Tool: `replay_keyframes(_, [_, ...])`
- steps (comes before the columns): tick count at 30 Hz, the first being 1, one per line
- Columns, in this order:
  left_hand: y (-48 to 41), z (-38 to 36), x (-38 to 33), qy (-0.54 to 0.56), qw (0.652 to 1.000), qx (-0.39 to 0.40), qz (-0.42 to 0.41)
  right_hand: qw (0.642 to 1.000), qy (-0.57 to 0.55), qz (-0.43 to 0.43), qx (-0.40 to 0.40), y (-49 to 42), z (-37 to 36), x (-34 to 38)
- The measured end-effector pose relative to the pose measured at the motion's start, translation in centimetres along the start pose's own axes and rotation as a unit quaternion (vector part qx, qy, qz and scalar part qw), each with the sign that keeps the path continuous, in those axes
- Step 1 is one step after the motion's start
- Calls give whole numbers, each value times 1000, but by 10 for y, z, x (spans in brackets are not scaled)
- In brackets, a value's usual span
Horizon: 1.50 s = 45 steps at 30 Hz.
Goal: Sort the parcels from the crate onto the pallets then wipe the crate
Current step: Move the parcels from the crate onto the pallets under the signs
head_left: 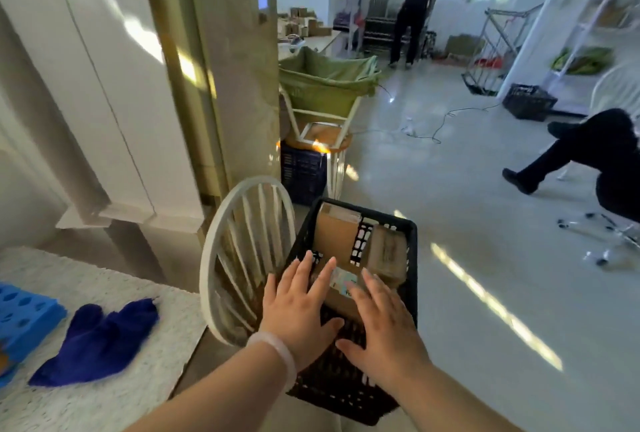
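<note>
While both hands reach forward at the lower centre of the head view, the left hand (298,303) and right hand (384,321) lie side by side over the black crate (332,383). Their fingers are straight and spread and grip nothing; whether the fingertips touch what lies below cannot be told. Inside the crate a large brown parcel (334,237) runs under the left fingers, and a smaller parcel (386,253) sits by the right wall. A white chair back (242,251) stands just left of the crate. At lower left, a dark blue cloth (100,338) lies on a pale rug (114,407) beside a blue pallet (24,310) at the frame edge.
</note>
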<state>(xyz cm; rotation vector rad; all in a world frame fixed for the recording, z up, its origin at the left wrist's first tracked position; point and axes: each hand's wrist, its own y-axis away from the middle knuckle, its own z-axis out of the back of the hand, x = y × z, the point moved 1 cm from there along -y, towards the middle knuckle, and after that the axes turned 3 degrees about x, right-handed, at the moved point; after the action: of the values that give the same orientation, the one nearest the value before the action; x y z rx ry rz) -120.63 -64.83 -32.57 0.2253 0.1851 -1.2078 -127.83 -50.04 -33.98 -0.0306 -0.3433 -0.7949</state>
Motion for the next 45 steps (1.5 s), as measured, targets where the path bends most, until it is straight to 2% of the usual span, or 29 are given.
replay_keyframes(6, [-60, -19, -58, 11, 1000, 22, 8, 999, -22, -39, 5, -25, 27, -80])
replay_keyframes(12, [-84, -44, -79, 14, 996, 81, 35, 995, -56, -71, 32, -42, 16, -122])
replay_keyframes(20, [-130, -68, -75, 13, 991, 127, 30, 980, -117, -134, 84, -71, -4, -139])
replay_keyframes(32, [-225, -115, -47, 16, 974, 224, -16, 944, -214, -237, 82, -156, -35, -145])
replay_keyframes(45, [-311, -173, -49, 36, 952, 299, -61, 881, -320, -343, 61, -203, -74, -167])
